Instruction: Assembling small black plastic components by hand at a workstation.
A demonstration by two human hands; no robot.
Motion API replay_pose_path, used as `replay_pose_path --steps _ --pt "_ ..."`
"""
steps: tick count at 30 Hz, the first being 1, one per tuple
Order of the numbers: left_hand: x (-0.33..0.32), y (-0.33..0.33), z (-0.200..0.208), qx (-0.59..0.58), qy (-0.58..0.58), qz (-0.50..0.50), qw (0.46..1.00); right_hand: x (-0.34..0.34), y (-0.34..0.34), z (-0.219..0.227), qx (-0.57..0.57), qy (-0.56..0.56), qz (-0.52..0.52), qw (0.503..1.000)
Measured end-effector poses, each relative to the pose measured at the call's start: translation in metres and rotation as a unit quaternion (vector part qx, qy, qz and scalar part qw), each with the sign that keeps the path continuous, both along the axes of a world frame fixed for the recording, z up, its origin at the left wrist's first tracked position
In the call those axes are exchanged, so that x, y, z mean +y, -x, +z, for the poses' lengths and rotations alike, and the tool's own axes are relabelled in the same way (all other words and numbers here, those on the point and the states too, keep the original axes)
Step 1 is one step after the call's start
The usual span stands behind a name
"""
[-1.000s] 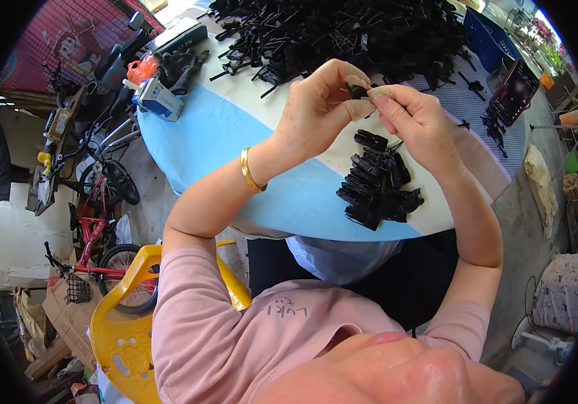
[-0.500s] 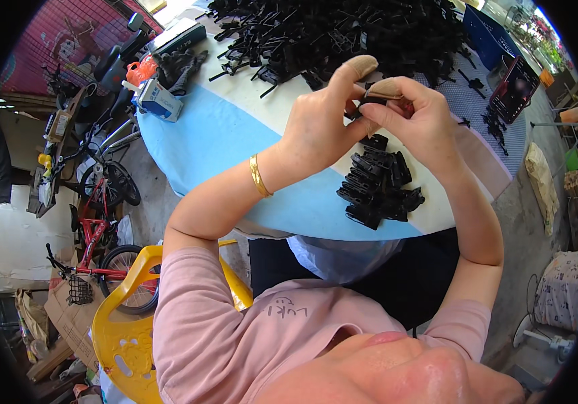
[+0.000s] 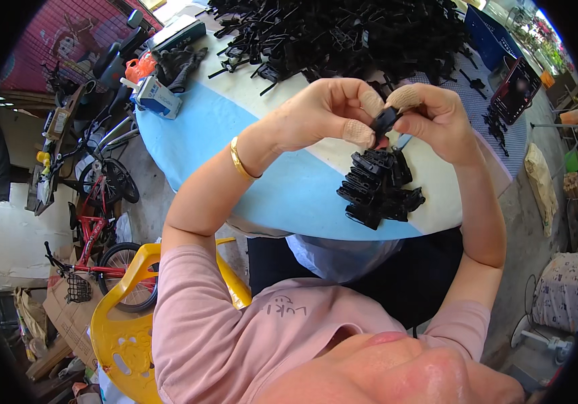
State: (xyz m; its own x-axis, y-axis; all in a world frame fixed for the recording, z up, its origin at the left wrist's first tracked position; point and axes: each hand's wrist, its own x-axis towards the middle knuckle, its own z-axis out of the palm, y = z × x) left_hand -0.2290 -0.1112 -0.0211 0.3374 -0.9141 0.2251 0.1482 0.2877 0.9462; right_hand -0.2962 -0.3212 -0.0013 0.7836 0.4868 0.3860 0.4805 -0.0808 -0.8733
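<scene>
Above the table, a small black plastic part [image 3: 386,120] is pinched between both hands. My left hand [image 3: 319,114] closes on its left side with thumb and forefinger, both wrapped in beige tape. My right hand [image 3: 440,124] grips the other side, its taped forefinger on top and thumb below. A bit of red and a thin grey-blue strip [image 3: 403,142] show under the right fingers; what they belong to is unclear. Just below the hands lies a small cluster of similar black plastic parts [image 3: 373,185]. A large heap of black parts [image 3: 343,37] covers the far side.
The round table's light blue and cream cover [image 3: 201,148] reaches toward me. A blue basket [image 3: 489,34] and a propped phone [image 3: 514,89] stand at far right, a blue-white carton [image 3: 158,97] at far left. A yellow chair [image 3: 117,323] and red bicycle [image 3: 90,232] are left.
Both hands have come lower and nearer, toward the small cluster. The black part, mostly hidden before, now shows between the fingertips. My left forefinger has bent down onto it.
</scene>
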Motion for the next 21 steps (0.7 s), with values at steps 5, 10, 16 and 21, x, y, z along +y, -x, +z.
replay_pose_path --steps 5,10,16,21 --pt "-0.001 0.007 -0.001 -0.015 -0.024 0.080 0.996 0.014 0.007 0.000 -0.019 0.010 -0.072 0.997" --pt "-0.007 0.018 0.001 -0.100 0.011 0.260 0.960 0.014 0.009 -0.007 -0.041 0.023 -0.194 0.980" --pt "-0.008 0.023 0.003 -0.148 0.012 0.301 0.942 0.029 0.015 0.000 -0.027 0.084 -0.226 0.970" --pt "-0.009 0.025 -0.003 -0.164 0.033 0.325 0.931 0.034 0.017 -0.001 -0.035 0.085 -0.239 0.967"
